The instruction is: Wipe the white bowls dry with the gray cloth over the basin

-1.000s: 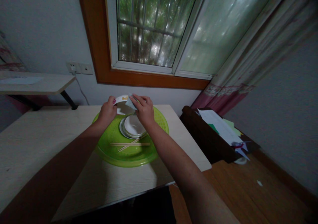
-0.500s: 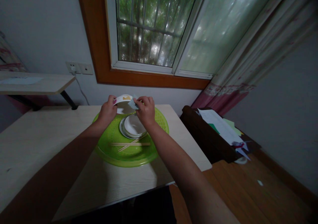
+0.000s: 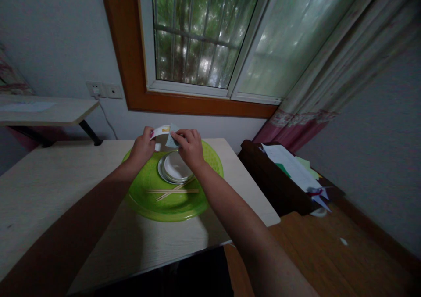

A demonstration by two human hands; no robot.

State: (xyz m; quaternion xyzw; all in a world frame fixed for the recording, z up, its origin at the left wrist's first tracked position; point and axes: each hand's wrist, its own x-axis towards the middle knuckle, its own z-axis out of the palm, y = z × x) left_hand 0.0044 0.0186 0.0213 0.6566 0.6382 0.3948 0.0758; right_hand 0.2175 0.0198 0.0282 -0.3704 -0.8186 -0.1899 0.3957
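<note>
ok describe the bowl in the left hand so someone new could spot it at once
Under the window, find the table with the round green tray. Over the tray's far side, the left hand holds the bowl, with the right hand holding a cloth at its edge. Unlike the white dishes stacked on the tray, it is held up and shows yellow and pink marks.

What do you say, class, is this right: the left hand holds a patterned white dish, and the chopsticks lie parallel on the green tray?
No: the chopsticks lie crossed, not parallel, on the green tray, as the head view shows. The left hand does hold the patterned white dish.
</note>
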